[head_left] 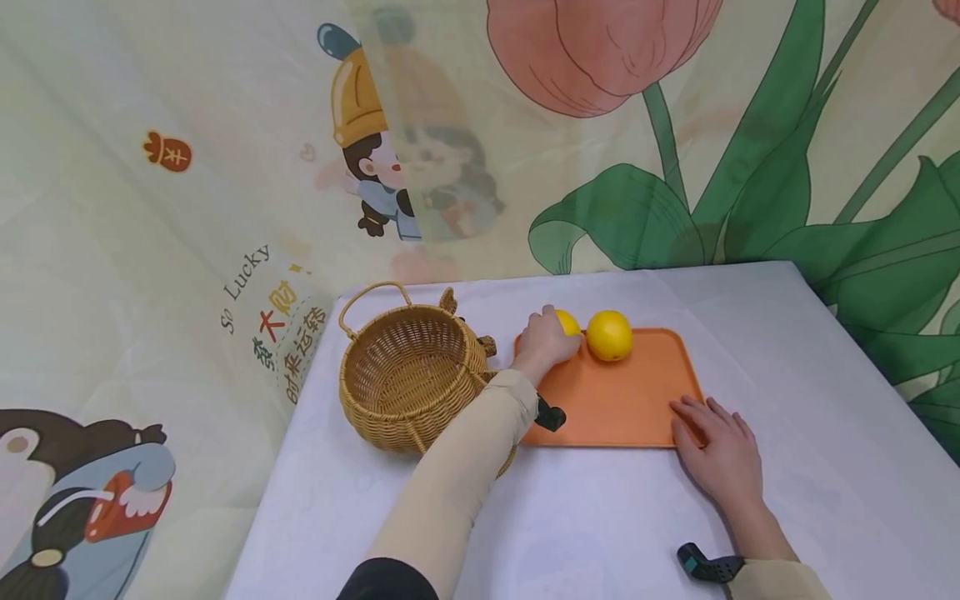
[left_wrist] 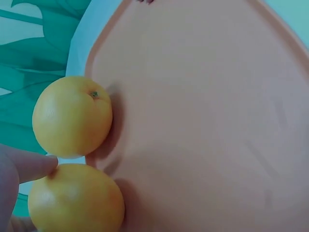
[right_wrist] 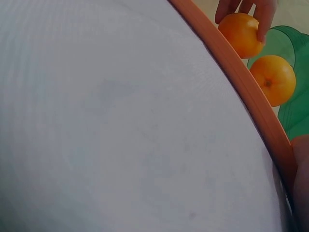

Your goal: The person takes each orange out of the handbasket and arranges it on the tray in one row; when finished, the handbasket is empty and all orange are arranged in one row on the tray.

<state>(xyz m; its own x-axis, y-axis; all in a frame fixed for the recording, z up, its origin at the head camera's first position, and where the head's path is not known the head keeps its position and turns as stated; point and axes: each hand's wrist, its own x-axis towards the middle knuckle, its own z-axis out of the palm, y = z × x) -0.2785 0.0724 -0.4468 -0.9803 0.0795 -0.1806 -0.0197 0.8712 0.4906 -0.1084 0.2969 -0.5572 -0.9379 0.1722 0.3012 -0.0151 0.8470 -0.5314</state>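
An orange tray [head_left: 615, 404] lies on the white-covered table, with two oranges at its back edge. My left hand [head_left: 546, 340] holds the left orange [head_left: 568, 322], its fingers curved around the fruit; part of that orange is hidden behind the hand in the head view. Beside it sits the other orange [head_left: 610, 336], its stem end showing in the left wrist view. My right hand [head_left: 723, 454] rests at the tray's right edge with relaxed fingers, the fingertips over the rim. Only a bit of that hand's finger [right_wrist: 301, 157] shows in the right wrist view, against the rim.
To the left of the tray stands a woven basket [head_left: 386, 423] with a raised handle [head_left: 375, 287], and my left forearm passes over its right side. A printed cloth [head_left: 465, 208] hangs behind the table [head_left: 600, 517].
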